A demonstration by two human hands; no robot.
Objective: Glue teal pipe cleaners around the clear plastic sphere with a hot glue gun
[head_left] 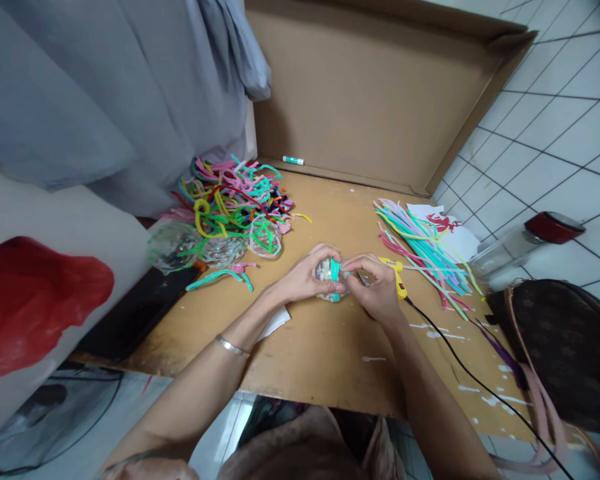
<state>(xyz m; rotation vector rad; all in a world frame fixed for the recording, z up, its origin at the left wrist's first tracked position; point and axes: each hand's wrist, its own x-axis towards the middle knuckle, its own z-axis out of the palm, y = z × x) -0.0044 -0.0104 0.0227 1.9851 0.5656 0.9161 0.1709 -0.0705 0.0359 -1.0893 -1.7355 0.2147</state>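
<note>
My left hand [310,275] is wrapped round a small clear, roundish object [325,270] with a teal strip, which looks like a pipe cleaner [335,270], running across it. At its right side the fingers of my right hand [373,283] are closed in a pinch on the teal strip's end. Much of the object is hidden by my fingers. Just beyond my right hand lies a yellow glue gun [400,287], partly covered by that hand. A white scrap of paper [276,323] rests beneath my left wrist.
Tangled coloured pipe cleaners [230,200] pile up at left, with clear round pieces [223,250] in front. Straight pipe cleaners [425,247] lie at right, near a red-capped bottle [525,243] and brown bag [570,347]. A black cord [460,360] crosses the table; a glue stick [293,161] lies behind.
</note>
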